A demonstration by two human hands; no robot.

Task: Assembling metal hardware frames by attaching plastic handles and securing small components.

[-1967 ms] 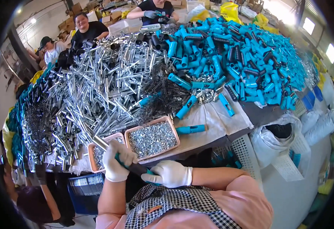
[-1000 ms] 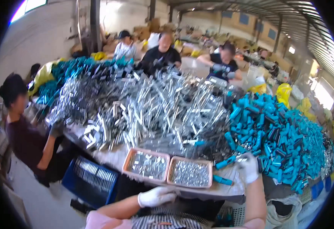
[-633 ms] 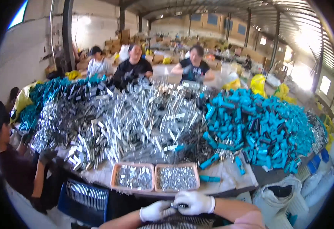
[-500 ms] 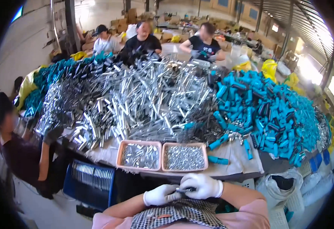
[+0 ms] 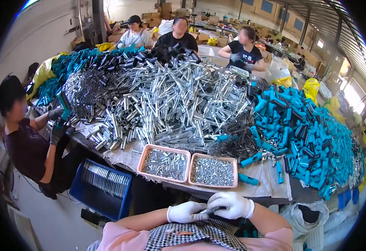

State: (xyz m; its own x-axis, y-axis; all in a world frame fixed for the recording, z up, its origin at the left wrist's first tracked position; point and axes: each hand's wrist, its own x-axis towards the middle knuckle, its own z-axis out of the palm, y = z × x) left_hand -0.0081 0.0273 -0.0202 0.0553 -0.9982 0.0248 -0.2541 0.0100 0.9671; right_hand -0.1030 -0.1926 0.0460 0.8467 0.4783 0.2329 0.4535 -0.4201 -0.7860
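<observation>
My left hand (image 5: 186,212), in a white glove, is closed near my waist at the table's front edge. Against it, my gloved right hand (image 5: 233,205) is closed too, its fingers bent over the same spot. Between them shows part of a small dark metallic piece (image 5: 214,210); the fingers cover most of it, so its kind is unclear. Just beyond my hands stand two pink trays: the left tray (image 5: 142,170) holds small metal pins, the right tray (image 5: 235,184) tiny metal parts. A few teal plastic handles (image 5: 248,180) lie right of them.
Heaped metal tubes (image 5: 149,108) fill the table's middle, with teal handles (image 5: 312,138) piled at right and dark springs (image 5: 233,142) between. A blue bin (image 5: 126,201) of metal rods stands at left. Beside it a co-worker (image 5: 28,138) holds a teal tool; three people sit across.
The view has shifted, so the table and trays appear further right. The co-worker at left now raises a teal tool. My hands stay together on the small piece.
</observation>
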